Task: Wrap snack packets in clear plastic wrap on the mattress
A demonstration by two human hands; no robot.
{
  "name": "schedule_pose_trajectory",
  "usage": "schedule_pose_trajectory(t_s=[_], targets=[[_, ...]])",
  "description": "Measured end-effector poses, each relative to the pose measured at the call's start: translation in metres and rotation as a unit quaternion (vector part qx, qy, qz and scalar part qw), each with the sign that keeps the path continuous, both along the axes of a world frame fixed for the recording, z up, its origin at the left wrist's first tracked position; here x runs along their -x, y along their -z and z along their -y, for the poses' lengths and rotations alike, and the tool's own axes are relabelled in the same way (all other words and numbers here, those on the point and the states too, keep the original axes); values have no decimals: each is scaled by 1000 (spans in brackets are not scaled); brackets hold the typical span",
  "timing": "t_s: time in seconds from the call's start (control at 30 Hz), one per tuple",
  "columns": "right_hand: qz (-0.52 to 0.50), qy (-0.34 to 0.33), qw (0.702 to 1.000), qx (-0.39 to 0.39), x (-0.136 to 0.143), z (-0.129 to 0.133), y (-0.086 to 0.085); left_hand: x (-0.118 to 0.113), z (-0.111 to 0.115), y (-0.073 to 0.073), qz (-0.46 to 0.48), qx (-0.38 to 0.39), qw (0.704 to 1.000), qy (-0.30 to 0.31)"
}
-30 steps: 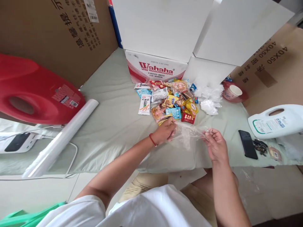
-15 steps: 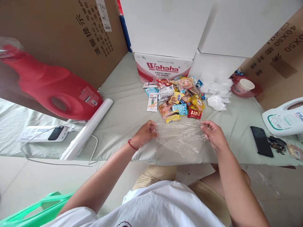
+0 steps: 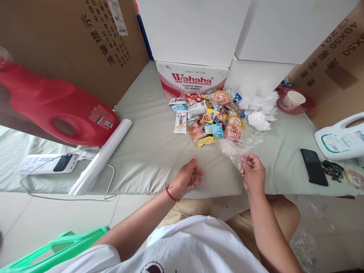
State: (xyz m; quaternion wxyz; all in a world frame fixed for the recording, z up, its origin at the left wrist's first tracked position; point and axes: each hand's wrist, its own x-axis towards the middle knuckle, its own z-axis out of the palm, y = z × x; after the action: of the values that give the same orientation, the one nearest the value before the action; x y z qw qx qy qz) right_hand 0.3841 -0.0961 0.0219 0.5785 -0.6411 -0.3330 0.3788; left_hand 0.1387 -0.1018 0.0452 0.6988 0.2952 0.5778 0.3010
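Observation:
A clear plastic film (image 3: 236, 153), crumpled and partly blurred, hangs from the pinched fingers of my right hand (image 3: 254, 172). Its far end lies over a red snack packet (image 3: 232, 134) at the near right of a heap of wrapped snacks (image 3: 210, 115). My left hand (image 3: 187, 176), with a red string on the wrist, is held above the green cloth near its front edge. Its fingers are apart and hold nothing. Right of the heap is a pile of crumpled white plastic (image 3: 260, 108).
A roll of plastic film (image 3: 102, 157), a power strip (image 3: 48, 163) and a red jug (image 3: 62, 108) stand or lie left. A Wahaha carton (image 3: 193, 79) is behind the snacks. To the right are a paper cup (image 3: 292, 101), a phone (image 3: 313, 167), keys (image 3: 332, 170) and a white bottle (image 3: 341, 140).
My left hand has let go of the film and opened, moving slightly right and nearer my body. The film, earlier stretched between both hands, now trails bunched from my right hand toward the snacks.

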Motion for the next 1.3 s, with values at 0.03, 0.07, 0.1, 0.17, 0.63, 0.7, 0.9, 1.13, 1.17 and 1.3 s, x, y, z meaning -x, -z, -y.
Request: schedule_pose_trajectory(t_s=[0.03, 0.07, 0.1, 0.17, 0.63, 0.7, 0.9, 1.13, 1.17, 1.3], targets=[[16, -13, 1000, 3, 2, 4, -1, -3, -2, -2, -25, -67, 997, -28], [38, -30, 999, 7, 3, 8, -3, -5, -5, -6, -62, -149, 985, -53], [70, -50, 996, 10, 4, 11, -5, -7, -7, -11, -100, -229, 966, -68], [165, -86, 983, -1, 5, 16, -9, -10, -9, -21, -149, -347, 924, -63], [403, -212, 890, -18, 32, 42, 15, -113, -9, -30, -248, -498, 822, 122], [394, -194, 899, -6, 33, 42, 21, -125, -23, -27, -264, -508, 807, 145], [379, -152, 913, 9, 18, 54, 19, -88, -81, -14, -213, -417, 882, -46], [44, 24, 998, 39, 5, 81, 31, -14, -84, -2, 118, -11, 962, -247], [24, 36, 998, 41, 6, 84, 33, -8, -80, -1, 132, 4, 956, -262], [24, 44, 998, 47, 7, 98, 41, 7, -70, 5, 132, 26, 948, -287]])
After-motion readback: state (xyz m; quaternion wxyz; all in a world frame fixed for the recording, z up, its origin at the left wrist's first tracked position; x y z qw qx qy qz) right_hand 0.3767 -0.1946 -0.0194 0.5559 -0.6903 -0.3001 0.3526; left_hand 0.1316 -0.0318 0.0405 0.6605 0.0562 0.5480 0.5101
